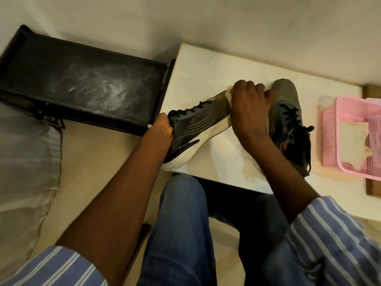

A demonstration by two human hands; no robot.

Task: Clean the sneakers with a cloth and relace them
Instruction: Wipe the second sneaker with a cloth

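Knees: blue jeans [181, 234] at 6 o'clock, nearest the lens, striped sleeves [329, 240] either side.
Left hand [162, 125]: at 9 o'clock of the table, fingers curled into the collar of the tilted sneaker [198, 129], heel hanging past the table edge.
Right hand [250, 108]: clenched on a pale cloth [229, 93], pressed on that sneaker's toe (cloth mostly hidden, so probably bunched).
Second sneaker [288, 120]: at 3 o'clock of the hand, laced, lying on the table.
Risk: hard rubbing could lever the overhanging shoe off the edge.
Surface: white table [198, 69], a damp-looking patch near its front edge.
Room: dusty black tray [82, 85] at 10 o'clock, pink basket [350, 137] at 3, pale floor.
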